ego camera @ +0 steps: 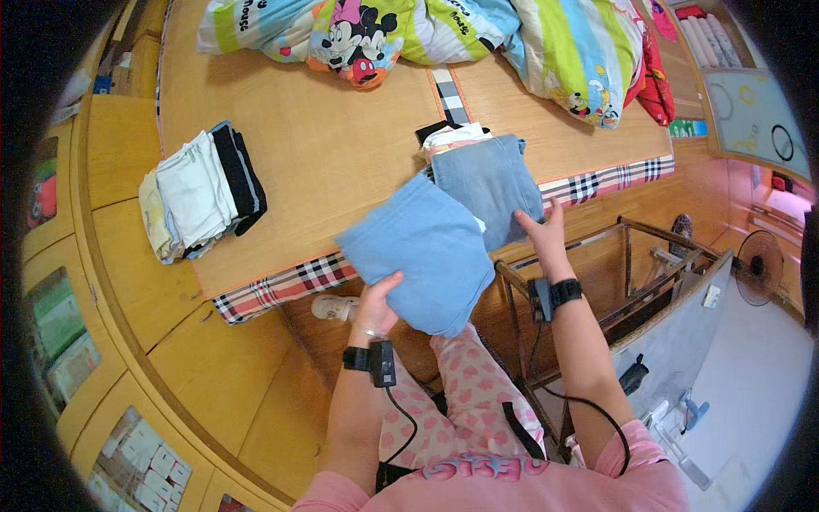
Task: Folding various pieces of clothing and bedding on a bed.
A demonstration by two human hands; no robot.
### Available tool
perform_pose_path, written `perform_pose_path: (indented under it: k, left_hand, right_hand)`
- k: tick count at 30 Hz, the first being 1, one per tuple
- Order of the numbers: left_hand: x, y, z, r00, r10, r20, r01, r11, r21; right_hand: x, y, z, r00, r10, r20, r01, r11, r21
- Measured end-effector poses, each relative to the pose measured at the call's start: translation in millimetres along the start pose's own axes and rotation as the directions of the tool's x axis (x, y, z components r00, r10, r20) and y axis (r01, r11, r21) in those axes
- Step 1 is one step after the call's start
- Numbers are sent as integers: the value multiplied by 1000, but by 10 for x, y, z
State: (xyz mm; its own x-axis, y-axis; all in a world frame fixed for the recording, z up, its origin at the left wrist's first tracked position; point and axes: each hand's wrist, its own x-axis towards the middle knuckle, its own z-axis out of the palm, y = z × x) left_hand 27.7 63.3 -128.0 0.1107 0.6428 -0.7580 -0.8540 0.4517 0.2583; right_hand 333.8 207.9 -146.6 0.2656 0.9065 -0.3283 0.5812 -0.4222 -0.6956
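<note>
My left hand (377, 304) grips the near left edge of a folded light-blue garment (425, 256), thumb on top. The garment is tilted over the bed's front edge and overlaps folded blue denim (486, 185). My right hand (549, 237) is at the denim's right edge, thumb and forefinger spread; its thumb overlaps the cloth, though firm contact is unclear. Beneath the denim, white and black folded clothes (457, 136) peek out at the back. To the left, another stack of folded clothes (198, 189) has white, pale yellow and black pieces.
A tan mat (301, 147) with plaid trim covers the bed. Bunched cartoon-print bedding (461, 32) lies across its far side. Yellow cabinets (185, 371) line the left. On the right stand a metal-framed table (665, 275) and a fan (759, 267). Cables hang from both wrist devices.
</note>
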Motion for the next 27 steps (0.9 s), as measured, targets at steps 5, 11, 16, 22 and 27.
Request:
perform_pose_path:
  k: [5,11,16,22,27]
  left_hand:
    - [-93,203,-164,995,91,-39,-97,979,-180]
    - [-160,414,-315,980,154,-124,-165,982,-92]
    - [-138,273,-468,972,146,-186,-155,987,-33]
    - [21,116,-800,968,147,-202,-172,978,-118]
    - [87,301,-724,985,88,-147,-104,989,-108]
  right_hand:
    - [45,55,-14,901,314,299,-405,856,322]
    - [112,-211,-52,844,308,438,-374,925,71]
    - [-174,-790,-197,926,37,375,-99,984,147]
    - [-620,-1187,-464,856,-141,497,31,974,224]
    - [-858,-1455,-680,749,-51,660,-205,930,304]
